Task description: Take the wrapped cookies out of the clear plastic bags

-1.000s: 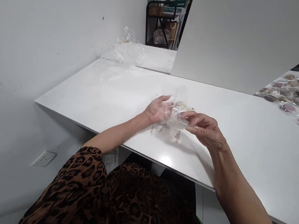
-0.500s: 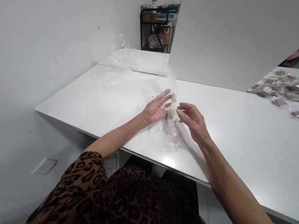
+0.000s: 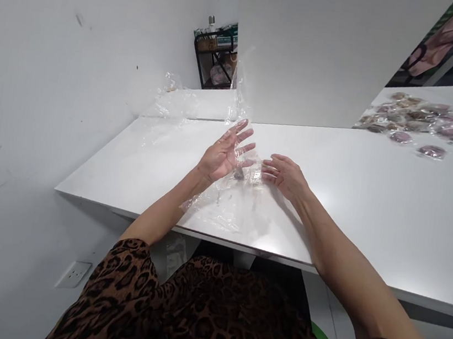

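Note:
Thin clear plastic film [image 3: 224, 214] hangs and lies crumpled around my left hand [image 3: 224, 152], over the white table [image 3: 159, 172]. The fingers of that hand are spread, with film against and behind them. To its right is my right hand [image 3: 286, 177], its fingers loosely bent and apart, their tips at the film's right edge. A small brownish thing [image 3: 239, 174] shows through the film beneath the left fingers; its kind is unclear. Glare and the film's transparency blur the places where the hands touch it.
More crumpled clear film [image 3: 172, 101] lies at the table's back left. Several wrapped pinkish and brown pieces [image 3: 425, 120] are spread at the back right. A large pale panel [image 3: 308, 52] stands behind the table, and a black shelf rack [image 3: 203, 58] stands beyond it.
My left hand has spread its fingers wider. The film has swung: its lower end now trails left toward my left forearm, and its upper part stands up behind the hand. The view has shifted.

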A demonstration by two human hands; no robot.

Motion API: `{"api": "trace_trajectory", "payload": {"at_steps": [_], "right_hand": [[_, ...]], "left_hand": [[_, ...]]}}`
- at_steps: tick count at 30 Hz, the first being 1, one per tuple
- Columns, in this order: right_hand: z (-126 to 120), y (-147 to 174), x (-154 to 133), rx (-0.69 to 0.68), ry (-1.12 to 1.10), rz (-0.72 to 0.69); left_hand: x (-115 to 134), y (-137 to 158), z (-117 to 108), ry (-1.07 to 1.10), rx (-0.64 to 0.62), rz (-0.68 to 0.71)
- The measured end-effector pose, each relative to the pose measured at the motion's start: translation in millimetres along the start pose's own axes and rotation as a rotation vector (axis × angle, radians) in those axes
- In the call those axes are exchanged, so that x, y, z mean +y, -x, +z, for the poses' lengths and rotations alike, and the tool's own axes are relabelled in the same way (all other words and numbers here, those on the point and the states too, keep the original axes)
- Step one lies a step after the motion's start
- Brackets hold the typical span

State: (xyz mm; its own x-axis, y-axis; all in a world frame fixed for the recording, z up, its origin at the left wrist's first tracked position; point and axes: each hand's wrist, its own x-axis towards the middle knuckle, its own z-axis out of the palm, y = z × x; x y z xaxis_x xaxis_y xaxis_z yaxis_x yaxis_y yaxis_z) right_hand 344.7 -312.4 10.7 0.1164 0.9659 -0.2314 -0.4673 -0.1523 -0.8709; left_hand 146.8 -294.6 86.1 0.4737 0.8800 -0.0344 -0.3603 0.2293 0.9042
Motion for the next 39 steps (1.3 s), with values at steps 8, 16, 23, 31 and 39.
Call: {"api": "trace_trajectory", "payload": {"at_steps": [8, 16, 23, 31, 39], "right_hand": [[-3, -2, 3, -0.087, 0.007, -0.046], [-7, -10, -1, 0.034, 0.015, -0.037], [-11, -15, 1, 0.057, 0.065, -0.116], [-15, -19, -1, 0.055, 0.081, -0.156], [-10, 6, -15, -0.379, -0.027, -0.419]], "left_hand": [[26, -5, 14, -0.200, -0.020, 0.075], [69, 2, 36, -0.427, 0.094, 0.241], [97, 3, 54, -0.435, 0.050, 0.282], [132, 13, 73, -0.387, -0.119, 0.377], [133, 20, 96, -0.385, -0.150, 0.420]]}}
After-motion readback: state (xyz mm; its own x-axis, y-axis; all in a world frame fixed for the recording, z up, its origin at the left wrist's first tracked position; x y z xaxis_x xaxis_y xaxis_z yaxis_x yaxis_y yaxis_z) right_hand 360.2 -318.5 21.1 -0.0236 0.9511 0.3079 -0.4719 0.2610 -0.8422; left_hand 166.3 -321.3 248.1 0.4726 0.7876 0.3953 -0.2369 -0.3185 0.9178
